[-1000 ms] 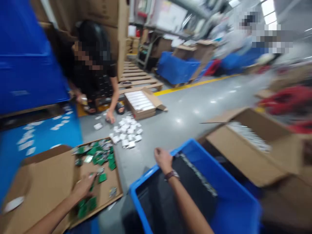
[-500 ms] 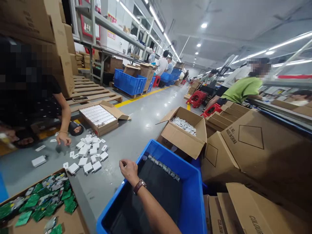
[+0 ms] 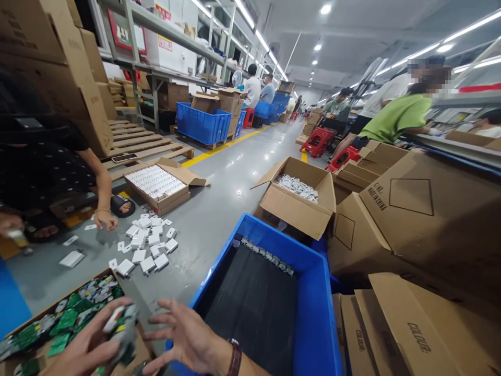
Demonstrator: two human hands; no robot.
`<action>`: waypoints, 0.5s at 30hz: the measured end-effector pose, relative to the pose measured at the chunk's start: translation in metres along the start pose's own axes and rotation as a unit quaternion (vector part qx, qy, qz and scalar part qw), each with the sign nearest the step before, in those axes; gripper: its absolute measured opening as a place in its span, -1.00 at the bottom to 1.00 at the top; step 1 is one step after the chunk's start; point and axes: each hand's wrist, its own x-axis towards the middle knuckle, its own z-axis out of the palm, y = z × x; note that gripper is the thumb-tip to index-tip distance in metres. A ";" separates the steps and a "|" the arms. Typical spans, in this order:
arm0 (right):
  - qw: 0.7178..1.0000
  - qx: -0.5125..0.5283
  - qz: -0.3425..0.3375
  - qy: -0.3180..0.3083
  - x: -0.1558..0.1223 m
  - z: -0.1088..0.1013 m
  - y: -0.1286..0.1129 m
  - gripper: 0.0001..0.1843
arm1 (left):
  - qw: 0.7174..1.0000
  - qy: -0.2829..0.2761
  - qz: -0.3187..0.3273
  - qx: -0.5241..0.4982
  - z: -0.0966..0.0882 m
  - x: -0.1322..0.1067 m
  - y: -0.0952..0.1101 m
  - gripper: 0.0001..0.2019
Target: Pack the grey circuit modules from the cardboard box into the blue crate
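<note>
My left hand (image 3: 84,347) is at the lower left, its fingers closed on a small circuit board (image 3: 126,334) in green and grey with a white part. Just right of it, my right hand (image 3: 191,337) has its fingers spread, with nothing seen in them; a watch strap circles the wrist. Below the left hand, a cardboard tray (image 3: 15,330) holds many green boards and grey pieces. Beside my right hand stands a blue bin (image 3: 319,318) with a black lining and a row of small greyish parts (image 3: 270,256) along its far end.
Several white plastic cases (image 3: 146,240) lie on the floor, close to a co-worker's hand (image 3: 105,219). Beyond them is a carton of white units (image 3: 156,183). An open carton (image 3: 299,216) of small white pieces stands past the bin. Large cardboard boxes (image 3: 442,224) line the right side.
My left hand has come into view holding the circuit board. My right hand has moved down and left from above the bin's edge, and its fingers have spread.
</note>
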 end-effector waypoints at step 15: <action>0.943 0.216 -0.124 0.220 -0.031 -0.137 -0.032 -0.60 | 0.889 -0.160 0.299 0.307 0.169 0.052 0.066 -0.35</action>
